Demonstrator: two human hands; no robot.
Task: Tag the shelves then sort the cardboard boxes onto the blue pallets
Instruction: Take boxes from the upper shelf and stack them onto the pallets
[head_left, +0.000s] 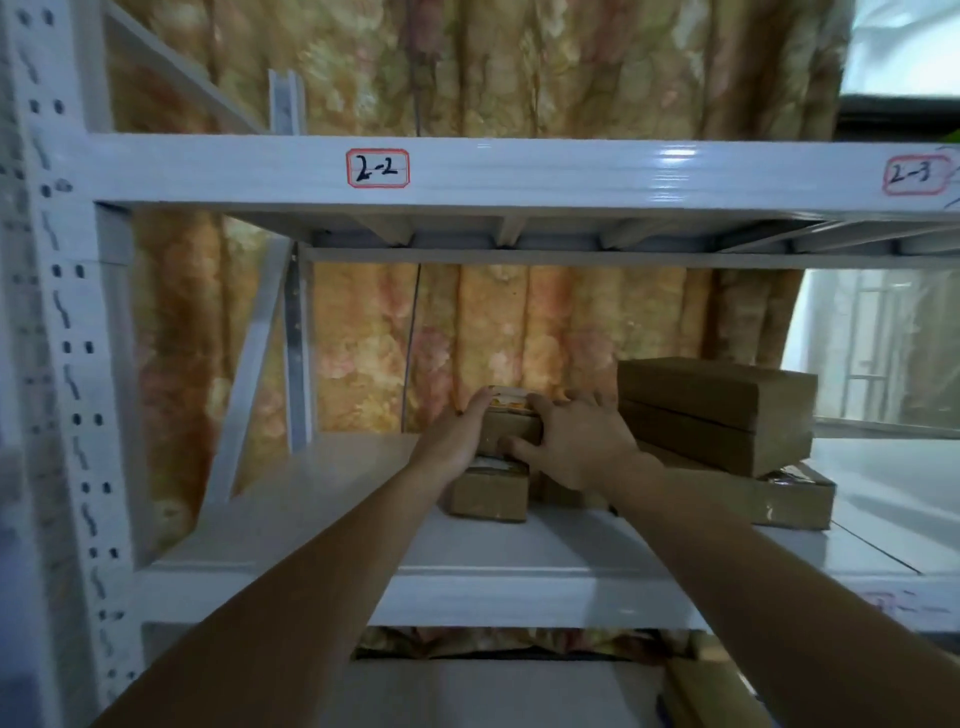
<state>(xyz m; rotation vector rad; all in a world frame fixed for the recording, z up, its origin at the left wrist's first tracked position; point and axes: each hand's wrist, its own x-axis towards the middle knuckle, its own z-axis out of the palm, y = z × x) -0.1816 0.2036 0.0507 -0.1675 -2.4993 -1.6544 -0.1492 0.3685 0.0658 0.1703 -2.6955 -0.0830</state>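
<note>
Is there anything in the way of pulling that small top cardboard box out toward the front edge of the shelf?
Nothing visible blocks it. The left hand and right hand grip the small top cardboard box, which sits on another small brown box. The white shelf in front is bare; the larger stacked cardboard boxes sit to its right.

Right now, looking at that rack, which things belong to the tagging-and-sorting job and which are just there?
Part of the job:
- small cardboard box, held between left hand and right hand
- box beneath it
- stacked boxes
- long flat box
- shelf tags 2-2 and 2-3

Just there:
- floral curtain
- window
</note>
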